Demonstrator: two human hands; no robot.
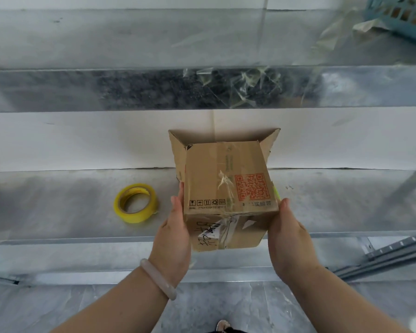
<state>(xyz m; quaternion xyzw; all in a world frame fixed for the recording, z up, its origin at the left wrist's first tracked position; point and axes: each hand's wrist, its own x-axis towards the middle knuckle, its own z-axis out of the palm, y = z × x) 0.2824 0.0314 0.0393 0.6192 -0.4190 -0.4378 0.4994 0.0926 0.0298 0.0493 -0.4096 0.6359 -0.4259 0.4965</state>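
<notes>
**Two hands hold a box (226, 183) above the near edge of a metal shelf (58, 200).**
The left hand (175, 239) and right hand (289, 241) clasp its two sides. The thumbs lie straight along the edges and the fingers are hidden behind the box. Its far flaps stand open. A yellow tape roll (139, 217) lies on the shelf to the left, and a blue basket (406, 22) sits far right.

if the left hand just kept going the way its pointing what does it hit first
Likely the left flap of the box, flaring out just ahead of the left hand on that side. Beyond it is the white wall, though depth is unclear. The tape lies off to the left.
</notes>
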